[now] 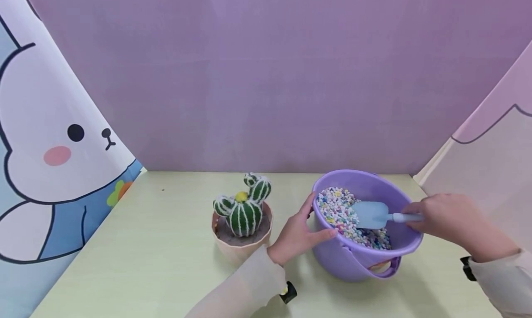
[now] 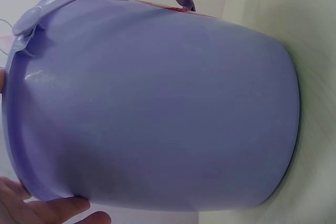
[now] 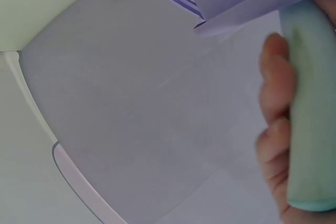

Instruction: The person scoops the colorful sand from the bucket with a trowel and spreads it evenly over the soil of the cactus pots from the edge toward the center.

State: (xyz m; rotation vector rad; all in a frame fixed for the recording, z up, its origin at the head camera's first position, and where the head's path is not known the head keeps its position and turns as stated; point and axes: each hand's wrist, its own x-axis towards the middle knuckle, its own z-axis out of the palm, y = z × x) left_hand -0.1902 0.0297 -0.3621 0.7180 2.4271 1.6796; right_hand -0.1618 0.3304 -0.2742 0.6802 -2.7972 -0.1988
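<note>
A purple bucket [image 1: 349, 258] holds many small multicoloured pebbles [image 1: 341, 212], heaped toward its left side. My left hand [image 1: 297, 237] grips the bucket at its left rim, with the thumb over the near edge and fingers along the outer wall; the left wrist view shows fingertips [image 2: 73, 205] on that wall. In my right hand [image 1: 449, 219] is the handle of a light blue toy shovel [image 1: 371, 215]. Its blade lies inside the bucket, the tip at the pebbles. The right wrist view shows curled fingers [image 3: 278, 93] around the pale handle [image 3: 315, 129].
Left of the bucket stands a potted toy cactus [image 1: 245, 219] in a peach pot [image 1: 237, 249], close to my left forearm. The bucket's handle [image 1: 386, 273] hangs down in front. A purple panel [image 1: 266, 78] rises behind the pale table [image 1: 166, 244], with printed panels on both sides.
</note>
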